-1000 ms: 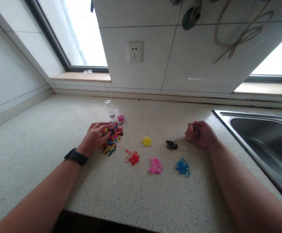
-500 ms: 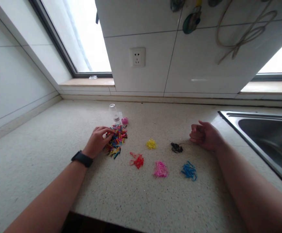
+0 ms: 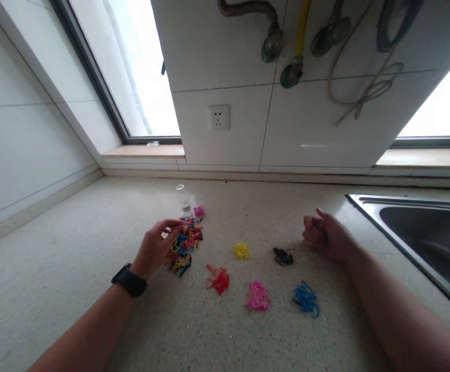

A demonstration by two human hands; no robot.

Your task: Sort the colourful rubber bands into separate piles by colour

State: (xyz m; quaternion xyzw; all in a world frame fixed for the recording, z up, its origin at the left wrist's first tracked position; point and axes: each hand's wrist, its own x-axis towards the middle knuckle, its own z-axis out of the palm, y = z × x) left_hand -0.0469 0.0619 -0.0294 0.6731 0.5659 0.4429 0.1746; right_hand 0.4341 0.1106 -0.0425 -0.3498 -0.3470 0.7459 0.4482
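My left hand (image 3: 155, 248), with a black watch on its wrist, is at the mixed pile of small coloured rubber bands (image 3: 188, 238). Thumb and forefinger are pinched together over the pile's upper left; whatever is between them is too small to make out. My right hand (image 3: 324, 236) rests curled in a loose fist on the counter, with nothing visible in it. Left of it lies a black heap of bands (image 3: 283, 257). Sorted heaps of yellow bands (image 3: 241, 251), red bands (image 3: 218, 279), pink bands (image 3: 258, 296) and blue bands (image 3: 306, 299) lie between my arms.
A clear plastic bottle (image 3: 183, 200) and a pink cap-like piece (image 3: 199, 211) stand behind the mixed pile. A steel sink (image 3: 364, 206) is set into the counter (image 3: 163, 330) at right. The tiled wall behind holds a socket (image 3: 220, 117), pipes and a looped cord (image 3: 364, 98).
The view has tilted up, so everything sits lower and more pipes show. My left hand's pinched fingers are now at the pile's upper edge. The right hand keeps its curled pose.
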